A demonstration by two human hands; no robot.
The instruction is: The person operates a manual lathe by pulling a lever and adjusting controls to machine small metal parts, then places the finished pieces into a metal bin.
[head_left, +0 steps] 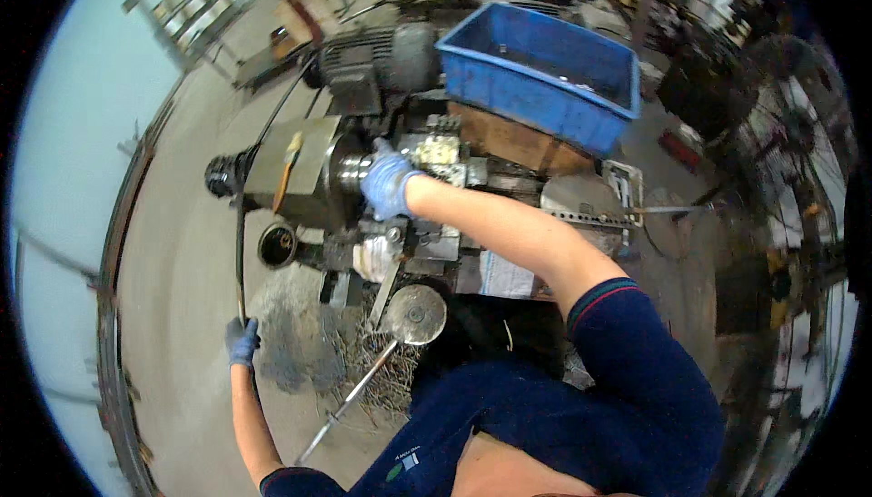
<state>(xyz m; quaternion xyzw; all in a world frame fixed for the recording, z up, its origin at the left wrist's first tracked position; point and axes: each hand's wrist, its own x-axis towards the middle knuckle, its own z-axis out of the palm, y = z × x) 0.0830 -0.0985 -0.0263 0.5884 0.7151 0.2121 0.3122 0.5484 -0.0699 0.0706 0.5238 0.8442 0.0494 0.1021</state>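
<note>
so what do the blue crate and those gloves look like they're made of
Blue crate: apparently moulded plastic, given its uniform colour and thick rolled rim. Gloves on the left hand and right hand: thin blue, close-fitting, probably nitrile or latex; the blur leaves it open.

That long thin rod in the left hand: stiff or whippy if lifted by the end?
Probably springy: the rod looks long and very thin, held by the left hand near its lower end. Likely light. It seems round, so apt to roll on the floor.
</note>
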